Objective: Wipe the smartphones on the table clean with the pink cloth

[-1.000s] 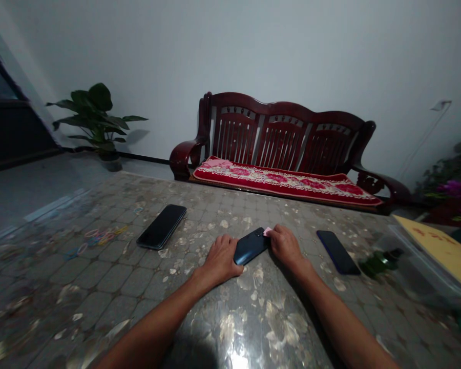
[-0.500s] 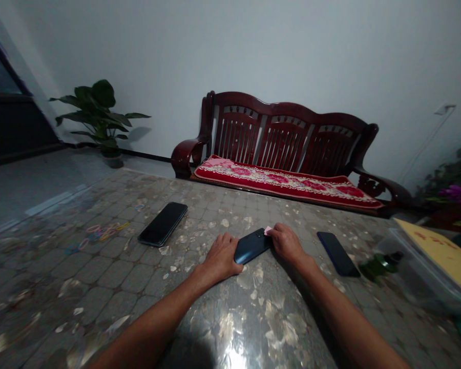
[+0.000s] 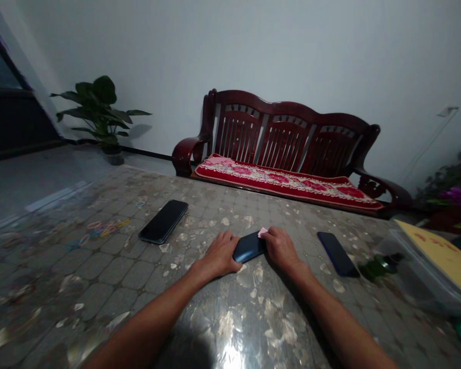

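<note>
A dark blue smartphone (image 3: 249, 247) lies back side up on the patterned tabletop (image 3: 200, 220). My left hand (image 3: 223, 252) grips its left end, thumb at the near edge and fingers at the far edge. Pinched in the fingers of my right hand (image 3: 279, 247) is a small pink cloth or paper (image 3: 262, 232), pressed on the phone's right end. That hand covers the phone's camera corner. To the left rests a black smartphone (image 3: 163, 221), screen up. Another dark phone with a blue edge (image 3: 337, 254) lies to the right of my right hand.
Colourful rubber bands (image 3: 103, 229) are scattered at the left. A green bottle (image 3: 380, 266) lies beside a clear plastic box (image 3: 415, 271) with a yellow sheet (image 3: 441, 251) on top. Behind the table stands a wooden bench (image 3: 284, 128) with a red cushion (image 3: 284, 179); a potted plant (image 3: 103, 115) is back left.
My right hand has slid the pink piece slightly leftward over the phone's back, now covering the camera area. My left hand keeps its grip on the phone's left end.
</note>
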A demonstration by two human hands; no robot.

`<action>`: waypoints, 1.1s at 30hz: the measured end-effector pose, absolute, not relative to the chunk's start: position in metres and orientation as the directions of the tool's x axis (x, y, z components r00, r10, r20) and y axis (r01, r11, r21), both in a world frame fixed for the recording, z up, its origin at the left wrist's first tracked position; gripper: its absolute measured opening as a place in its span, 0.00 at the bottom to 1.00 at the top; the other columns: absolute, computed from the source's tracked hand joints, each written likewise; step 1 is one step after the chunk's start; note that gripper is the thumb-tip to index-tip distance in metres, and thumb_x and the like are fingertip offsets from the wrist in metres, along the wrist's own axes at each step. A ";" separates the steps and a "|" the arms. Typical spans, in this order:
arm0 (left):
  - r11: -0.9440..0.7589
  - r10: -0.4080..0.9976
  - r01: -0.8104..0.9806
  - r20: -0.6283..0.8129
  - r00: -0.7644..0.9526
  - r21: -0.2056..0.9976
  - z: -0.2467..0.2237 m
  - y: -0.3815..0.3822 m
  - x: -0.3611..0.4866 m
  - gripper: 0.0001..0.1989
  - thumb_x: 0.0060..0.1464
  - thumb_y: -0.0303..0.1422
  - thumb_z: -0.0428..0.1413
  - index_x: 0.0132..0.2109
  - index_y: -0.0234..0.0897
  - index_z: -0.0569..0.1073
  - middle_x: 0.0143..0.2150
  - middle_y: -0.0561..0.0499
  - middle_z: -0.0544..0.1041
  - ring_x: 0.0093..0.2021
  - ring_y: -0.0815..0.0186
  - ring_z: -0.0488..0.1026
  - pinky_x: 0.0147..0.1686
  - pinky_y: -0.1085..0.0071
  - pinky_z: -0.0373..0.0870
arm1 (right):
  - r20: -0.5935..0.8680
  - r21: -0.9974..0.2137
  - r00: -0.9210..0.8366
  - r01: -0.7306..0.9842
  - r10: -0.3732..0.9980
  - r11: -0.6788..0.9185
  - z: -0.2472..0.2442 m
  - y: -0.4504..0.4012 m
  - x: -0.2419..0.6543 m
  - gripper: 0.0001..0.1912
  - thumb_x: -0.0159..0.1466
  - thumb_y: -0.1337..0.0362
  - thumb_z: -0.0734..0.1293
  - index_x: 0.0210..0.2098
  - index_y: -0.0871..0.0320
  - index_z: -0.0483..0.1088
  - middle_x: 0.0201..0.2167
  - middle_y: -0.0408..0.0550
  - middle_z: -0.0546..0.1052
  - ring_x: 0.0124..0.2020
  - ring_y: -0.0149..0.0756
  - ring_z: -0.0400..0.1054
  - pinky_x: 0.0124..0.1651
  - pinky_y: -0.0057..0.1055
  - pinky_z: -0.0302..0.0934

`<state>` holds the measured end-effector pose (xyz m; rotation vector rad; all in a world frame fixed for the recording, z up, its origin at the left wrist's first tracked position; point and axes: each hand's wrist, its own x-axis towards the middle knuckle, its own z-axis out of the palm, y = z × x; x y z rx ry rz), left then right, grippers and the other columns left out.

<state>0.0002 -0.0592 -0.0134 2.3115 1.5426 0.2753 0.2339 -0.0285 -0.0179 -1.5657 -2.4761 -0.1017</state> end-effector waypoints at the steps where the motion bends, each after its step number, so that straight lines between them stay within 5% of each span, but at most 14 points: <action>1: -0.351 0.919 0.852 -0.030 0.392 0.389 -0.014 -0.059 0.000 0.30 0.45 0.38 0.64 0.57 0.37 0.73 0.54 0.42 0.73 0.55 0.51 0.68 0.57 0.62 0.66 | 0.199 -0.048 -0.422 0.897 0.884 0.439 -0.018 -0.029 0.233 0.17 0.72 0.68 0.60 0.49 0.55 0.80 0.40 0.53 0.76 0.42 0.40 0.67 0.46 0.32 0.55; 33: -0.395 0.870 0.768 -0.063 0.489 0.504 -0.006 -0.051 -0.012 0.30 0.47 0.32 0.65 0.59 0.40 0.73 0.55 0.44 0.72 0.57 0.51 0.67 0.59 0.62 0.65 | 0.064 -0.041 -0.391 0.918 0.918 0.394 0.004 -0.027 0.222 0.19 0.70 0.70 0.59 0.48 0.56 0.80 0.41 0.54 0.78 0.43 0.41 0.69 0.46 0.31 0.56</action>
